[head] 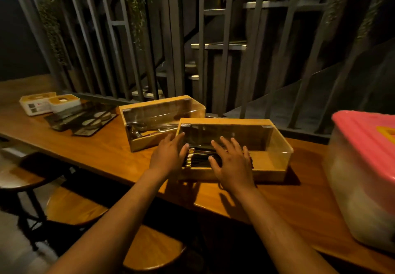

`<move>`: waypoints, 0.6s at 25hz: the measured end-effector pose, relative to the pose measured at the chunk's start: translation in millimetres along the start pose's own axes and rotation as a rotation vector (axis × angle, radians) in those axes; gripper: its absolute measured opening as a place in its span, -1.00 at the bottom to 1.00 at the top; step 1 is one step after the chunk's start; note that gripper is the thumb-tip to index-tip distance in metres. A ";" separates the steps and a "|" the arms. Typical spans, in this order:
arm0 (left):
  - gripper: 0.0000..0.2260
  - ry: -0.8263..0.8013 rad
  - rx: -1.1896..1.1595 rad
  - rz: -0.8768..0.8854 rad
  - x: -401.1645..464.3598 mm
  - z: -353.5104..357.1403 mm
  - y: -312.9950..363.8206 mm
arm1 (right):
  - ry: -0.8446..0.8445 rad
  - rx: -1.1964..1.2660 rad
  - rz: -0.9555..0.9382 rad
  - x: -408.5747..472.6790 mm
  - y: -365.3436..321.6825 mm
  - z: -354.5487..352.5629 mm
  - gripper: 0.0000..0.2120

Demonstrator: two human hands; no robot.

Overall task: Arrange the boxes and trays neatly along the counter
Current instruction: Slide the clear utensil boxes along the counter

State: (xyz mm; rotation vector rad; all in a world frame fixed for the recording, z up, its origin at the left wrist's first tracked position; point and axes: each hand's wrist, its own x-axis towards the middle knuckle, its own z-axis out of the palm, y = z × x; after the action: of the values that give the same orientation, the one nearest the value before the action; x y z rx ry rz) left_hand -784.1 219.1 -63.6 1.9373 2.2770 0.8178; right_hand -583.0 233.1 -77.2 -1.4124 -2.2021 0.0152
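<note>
Two wooden boxes with clear lids stand on the wooden counter (102,152). The near box (275,167) holds dark sticks with gold ends. The far box (149,111) behind and left of it holds metal cutlery and sits at an angle. My left hand (168,154) lies at the near box's left front corner, fingers spread. My right hand (233,160) rests flat on the near box's clear lid, fingers apart. Neither hand grips anything. Further left lie two dark trays (83,117) with round coasters and two small white boxes (38,105).
A large translucent tub with a pink lid (367,167) stands at the counter's right end. Round wooden stools (74,207) sit under the counter's near edge. Metal bars (119,38) and a staircase rise behind the counter.
</note>
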 end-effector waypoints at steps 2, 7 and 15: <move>-0.55 -0.051 -0.091 -0.005 15.1 9.8 -2.4 | -0.029 -0.044 0.017 9.6 -1.4 12.4 -0.48; -0.59 0.049 -0.089 -0.034 2.0 19.3 8.3 | 0.065 -0.076 0.008 6.4 19.1 19.1 -0.50; -0.60 0.130 -0.322 -0.100 -1.2 8.1 6.2 | 0.233 0.208 0.210 -1.5 30.1 9.4 -0.63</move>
State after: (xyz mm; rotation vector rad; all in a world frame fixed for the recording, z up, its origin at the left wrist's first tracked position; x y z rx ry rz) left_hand -775.3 221.4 -68.4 1.6618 2.1236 1.2415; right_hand -561.1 248.0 -94.3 -1.4421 -1.8027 0.1416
